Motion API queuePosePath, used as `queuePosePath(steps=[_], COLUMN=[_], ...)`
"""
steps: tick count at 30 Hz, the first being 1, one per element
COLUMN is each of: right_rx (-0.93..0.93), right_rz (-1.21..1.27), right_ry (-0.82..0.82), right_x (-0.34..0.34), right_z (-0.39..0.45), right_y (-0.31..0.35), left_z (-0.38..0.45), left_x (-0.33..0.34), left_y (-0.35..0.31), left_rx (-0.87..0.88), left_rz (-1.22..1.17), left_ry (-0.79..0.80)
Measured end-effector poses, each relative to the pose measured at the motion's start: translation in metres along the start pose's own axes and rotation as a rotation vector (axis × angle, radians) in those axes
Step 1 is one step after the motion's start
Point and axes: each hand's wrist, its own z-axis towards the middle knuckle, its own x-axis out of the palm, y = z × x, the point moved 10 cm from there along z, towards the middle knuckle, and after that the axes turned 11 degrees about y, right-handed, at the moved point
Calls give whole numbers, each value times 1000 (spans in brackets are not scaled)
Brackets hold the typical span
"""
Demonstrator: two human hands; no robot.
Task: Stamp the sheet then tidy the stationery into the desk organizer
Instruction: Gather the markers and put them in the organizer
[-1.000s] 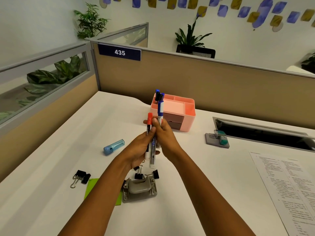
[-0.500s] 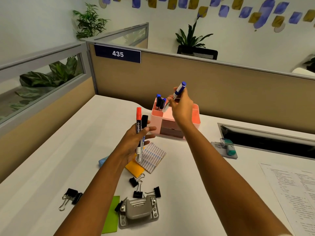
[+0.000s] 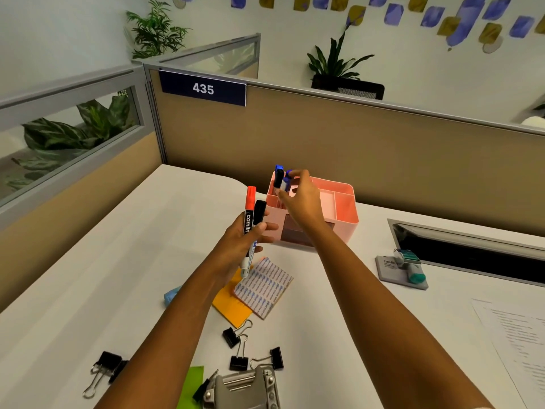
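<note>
Hole punch [image 3: 241, 389] and binder clips [image 3: 239, 361] nearest on the desk [image 3: 118, 261]. Left hand [image 3: 239, 246] grips a red marker [image 3: 250, 214] and a black marker [image 3: 259, 212]. Right hand [image 3: 298, 199] pinches a blue marker [image 3: 285, 180] in the pink organizer's [image 3: 342, 208] left rear slot. Stamp [image 3: 411, 265] sits right.

Your pink desk organizer [image 3: 343, 212] looks like smooth moulded plastic with a soft satin sheen, not glossy. The markers are plastic too: the red-capped one [image 3: 248, 215] has a shiny white barrel with printed lettering, and the black cap [image 3: 259, 212] beside it reads matt. The desk top [image 3: 124, 261] is a smooth matt white laminate. The hole punch [image 3: 244, 389] is dull grey brushed-looking metal, the binder clips [image 3: 237, 363] are matt black with bright wire handles, and the sticky notes [image 3: 231, 305] and printed sheet [image 3: 519, 338] are plain matt paper
</note>
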Motion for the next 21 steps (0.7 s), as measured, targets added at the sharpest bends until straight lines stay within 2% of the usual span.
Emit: queuePosePath(steps=[2,4,6,8,10,18,21], right_rx=[-83,-168,-248,-321,-345,-290,-242], right_rz=[-29,6,0,-131,-201,-409,-344], right_ry=[-82,-33,221,473,573,605,585], right_x=[-17,-24,-9,12,21,24,23], right_z=[-8,-18,-29,-43,-50,-41,-40], right_y=[18,42,68,86,92,80,72], left_z=[0,0,0,0,0,1,3], left_x=[1,1,2,5,8,15,15], left_y=[0,0,1,1,0,-7,-15], left_rx=[6,-1,-18,-31,-37,-46,-18], left_rz=[-11,-22,-36,-45,-49,-56,-77], left_ry=[17,25,36,58,76,96,93])
